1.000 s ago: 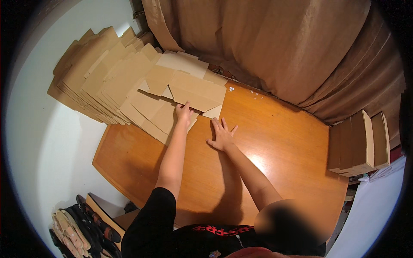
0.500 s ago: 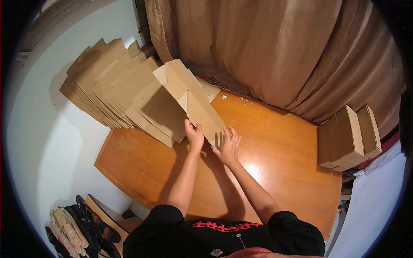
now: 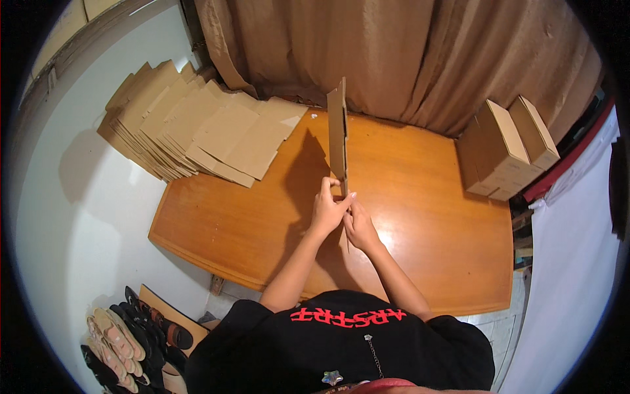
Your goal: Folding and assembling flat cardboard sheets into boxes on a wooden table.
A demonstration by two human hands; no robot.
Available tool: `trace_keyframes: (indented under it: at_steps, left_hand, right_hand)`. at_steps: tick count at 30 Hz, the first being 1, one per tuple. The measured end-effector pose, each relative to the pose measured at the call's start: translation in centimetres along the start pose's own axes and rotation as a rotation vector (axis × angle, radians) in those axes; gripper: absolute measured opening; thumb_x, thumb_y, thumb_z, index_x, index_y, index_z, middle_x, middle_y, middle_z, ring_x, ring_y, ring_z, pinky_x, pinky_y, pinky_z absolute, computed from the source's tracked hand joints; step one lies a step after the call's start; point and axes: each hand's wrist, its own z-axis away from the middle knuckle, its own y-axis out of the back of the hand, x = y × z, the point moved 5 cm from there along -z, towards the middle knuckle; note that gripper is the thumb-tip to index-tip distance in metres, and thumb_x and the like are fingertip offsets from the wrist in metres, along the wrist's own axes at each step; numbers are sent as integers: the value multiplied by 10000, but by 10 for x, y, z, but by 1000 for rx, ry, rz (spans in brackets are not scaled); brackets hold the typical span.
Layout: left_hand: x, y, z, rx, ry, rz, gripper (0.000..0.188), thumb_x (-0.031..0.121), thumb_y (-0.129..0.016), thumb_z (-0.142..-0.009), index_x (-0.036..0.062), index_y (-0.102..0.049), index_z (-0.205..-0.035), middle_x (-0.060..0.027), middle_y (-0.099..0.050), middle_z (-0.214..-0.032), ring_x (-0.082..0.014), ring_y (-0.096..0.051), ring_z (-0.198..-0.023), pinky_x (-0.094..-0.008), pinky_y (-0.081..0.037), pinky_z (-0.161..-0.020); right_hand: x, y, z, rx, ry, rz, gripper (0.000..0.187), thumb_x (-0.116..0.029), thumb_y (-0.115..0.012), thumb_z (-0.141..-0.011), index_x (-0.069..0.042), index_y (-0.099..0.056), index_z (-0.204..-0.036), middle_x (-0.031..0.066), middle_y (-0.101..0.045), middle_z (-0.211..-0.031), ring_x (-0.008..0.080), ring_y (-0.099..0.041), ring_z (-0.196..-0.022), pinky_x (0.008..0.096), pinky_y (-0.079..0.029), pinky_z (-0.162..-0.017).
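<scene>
A brown cardboard box blank (image 3: 337,134) stands edge-on to me above the table, its panels folded nearly flat together. My left hand (image 3: 328,209) is closed on its near end, thumb across the edge. Close against it, my right hand (image 3: 361,226) pinches the same end from the right side. The two hands meet at the cardboard, and their inner fingers are partly hidden. To the left, a fanned stack of flat cardboard blanks (image 3: 223,134) lies on the table's far left part, apart from my hands.
Two closed cardboard boxes (image 3: 502,148) stand side by side at the right end of the wooden table (image 3: 420,230). A brown curtain (image 3: 367,59) hangs along the far edge. Several sandals (image 3: 125,341) are at the lower left, by the white wall (image 3: 72,217).
The cardboard has swung from a left-leaning, partly opened shape to upright, edge-on and nearly flat. My hands have come together at its near end. The view has shifted too.
</scene>
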Motion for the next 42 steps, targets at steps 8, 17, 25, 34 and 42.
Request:
trace_keyframes:
  at_steps: [8,17,25,34,42]
  left_hand:
    - [17,-24,24,-72,-96,-167,661,383,-635,-802,-34,-344,-1224,-230,-473,-1190,-318,-557,-988,-379,-459,-832]
    - [39,-45,46,-136,-66,-26,551,210,-539,-833,-33,-306,-1269,-290,-557,-1066,-377,-562,-1004,-406,-449,-838]
    - [26,-35,38,74,-93,-199,302,56,-391,-876,9,-432,-1172,-212,-611,-810,-305,-627,-671,-380,-500,-622]
    - [47,-43,29,-159,-141,-358,258,32,-394,-889,45,-539,-1102,-161,-628,-851,-248,-619,-759,-332,-523,-666]
    - [41,-52,19,-383,80,-93,258,49,-425,-883,47,-549,-1110,-110,-627,-921,-199,-599,-758,-309,-509,-641]
  right_hand:
    - [-6,36,43,109,-55,76,396,0,-368,-821,30,-425,-1212,301,-547,-1003,448,-521,-951,481,-424,-822]
    - [-1,63,72,102,-20,47,364,-5,-365,-835,47,-436,-1188,308,-547,-999,442,-529,-952,460,-424,-832]
    - [37,103,94,452,-40,-101,232,-37,-391,-849,85,-513,-1004,269,-568,-766,410,-561,-745,451,-425,-670]
    - [96,161,122,575,-431,160,900,-85,-677,-678,94,-79,-1326,335,-195,-1333,429,-283,-1231,435,-265,-1028]
    - [134,226,125,773,-453,-102,716,-165,-728,-700,-32,-354,-1295,216,-527,-1123,328,-535,-1026,370,-453,-829]
